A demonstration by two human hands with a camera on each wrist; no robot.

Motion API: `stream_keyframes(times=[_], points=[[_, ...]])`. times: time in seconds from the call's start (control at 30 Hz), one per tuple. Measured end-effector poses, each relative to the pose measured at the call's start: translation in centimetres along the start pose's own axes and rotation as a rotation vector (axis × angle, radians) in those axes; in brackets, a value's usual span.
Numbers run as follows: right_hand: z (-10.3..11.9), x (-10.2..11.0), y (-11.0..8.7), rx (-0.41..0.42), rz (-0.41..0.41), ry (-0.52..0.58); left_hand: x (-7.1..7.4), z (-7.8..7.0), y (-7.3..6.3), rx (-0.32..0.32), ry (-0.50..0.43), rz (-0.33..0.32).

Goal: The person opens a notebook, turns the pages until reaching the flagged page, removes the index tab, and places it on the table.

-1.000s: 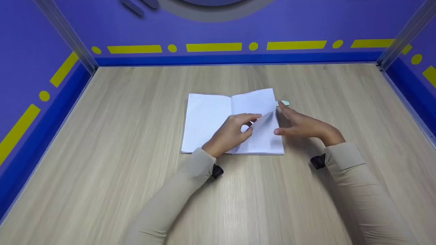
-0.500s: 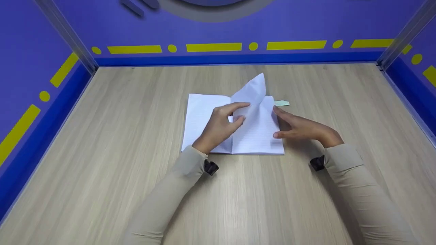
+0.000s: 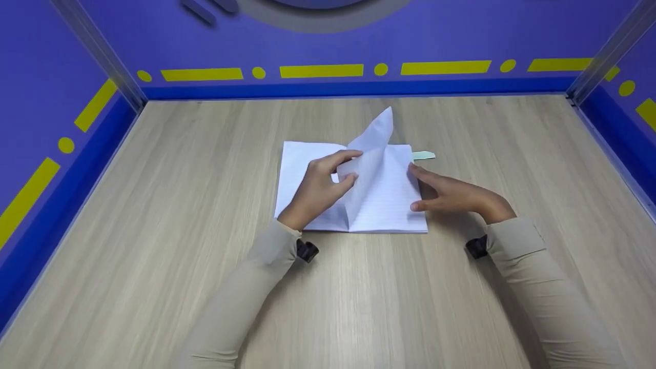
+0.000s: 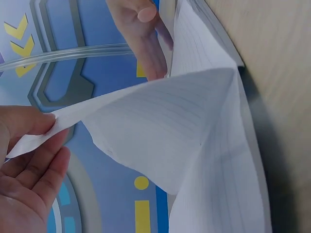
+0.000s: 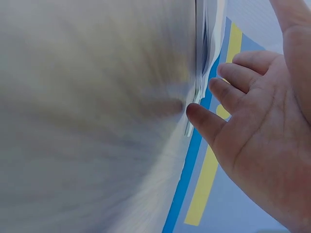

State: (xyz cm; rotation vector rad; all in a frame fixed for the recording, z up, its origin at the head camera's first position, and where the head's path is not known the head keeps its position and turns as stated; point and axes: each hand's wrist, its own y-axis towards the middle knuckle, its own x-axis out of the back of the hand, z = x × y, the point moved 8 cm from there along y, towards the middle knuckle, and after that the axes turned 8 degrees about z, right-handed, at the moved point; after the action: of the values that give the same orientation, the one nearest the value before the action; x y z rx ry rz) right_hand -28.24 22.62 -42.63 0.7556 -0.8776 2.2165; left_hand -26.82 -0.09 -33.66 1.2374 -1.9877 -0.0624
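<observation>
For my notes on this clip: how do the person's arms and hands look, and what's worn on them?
The left hand and right hand are bare, with no gloves or rings showing. The left sleeve and right sleeve are plain beige, long and creased. A small black device shows at the left wrist, another at the right; no cables are visible.

I count two grips [image 3: 319,188] [image 3: 452,193], one notebook [image 3: 392,205], one green tab [image 3: 424,155].
</observation>
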Motion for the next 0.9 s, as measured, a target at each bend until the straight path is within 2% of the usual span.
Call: stream_keyframes(times=[0.3,0.63,0.9], points=[[0.1,-0.1,0.0,0.002,0.000,0.002,1.3,0.7,-0.7,-0.009,0.111,0.044],[0.2,-0.4,0.1,-0.007,0.013,-0.032,2.2,2.3,-2.3,0.091,0.289,0.159],[0.7,-0.6,0.2,0.020,0.019,-0.041,2.7,3.3,-3.4,0.119,0.383,0.230]])
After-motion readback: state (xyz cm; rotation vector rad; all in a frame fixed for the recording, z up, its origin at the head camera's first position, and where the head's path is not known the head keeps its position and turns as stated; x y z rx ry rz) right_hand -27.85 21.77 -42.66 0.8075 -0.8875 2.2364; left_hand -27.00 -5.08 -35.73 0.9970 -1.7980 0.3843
